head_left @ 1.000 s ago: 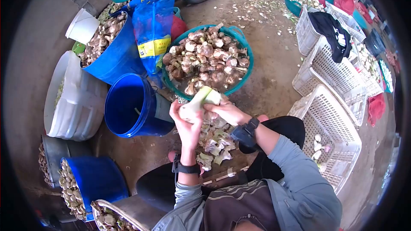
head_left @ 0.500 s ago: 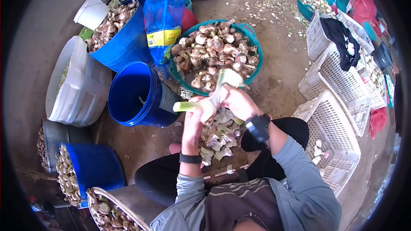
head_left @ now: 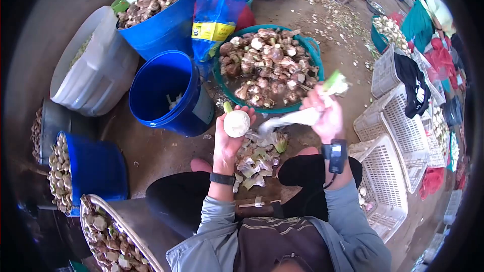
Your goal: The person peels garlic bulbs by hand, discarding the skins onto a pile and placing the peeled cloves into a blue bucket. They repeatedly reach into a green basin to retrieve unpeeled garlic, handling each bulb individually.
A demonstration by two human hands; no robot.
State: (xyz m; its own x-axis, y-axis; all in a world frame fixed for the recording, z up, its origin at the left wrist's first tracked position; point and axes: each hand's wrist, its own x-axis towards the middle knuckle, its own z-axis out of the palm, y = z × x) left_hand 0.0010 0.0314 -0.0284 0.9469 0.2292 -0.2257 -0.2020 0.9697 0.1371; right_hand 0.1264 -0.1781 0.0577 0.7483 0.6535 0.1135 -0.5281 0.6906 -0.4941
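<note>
My left hand (head_left: 228, 138) is raised palm-up and grips a pale, round peeled shoot core (head_left: 236, 123) with a small green tip. My right hand (head_left: 325, 113) is lifted to the right and holds a long strip of pale husk (head_left: 302, 115) with a green end (head_left: 335, 82), pulled away from the core. Below both hands, between my knees, lies a heap of torn husk scraps (head_left: 258, 157). Just beyond the hands stands a teal basin (head_left: 311, 48) heaped with brown unpeeled shoots (head_left: 267, 68).
A nearly empty blue bucket (head_left: 169, 93) stands left of my hands, a fuller blue tub (head_left: 166, 15) and a white sack-lined bin (head_left: 93, 65) behind it. White plastic crates (head_left: 390, 171) line the right. More filled containers (head_left: 75, 171) sit at lower left.
My right hand has swung up and right, stripping a long piece of husk off the shoot. My left hand now shows the peeled round core. The view has shifted left.
</note>
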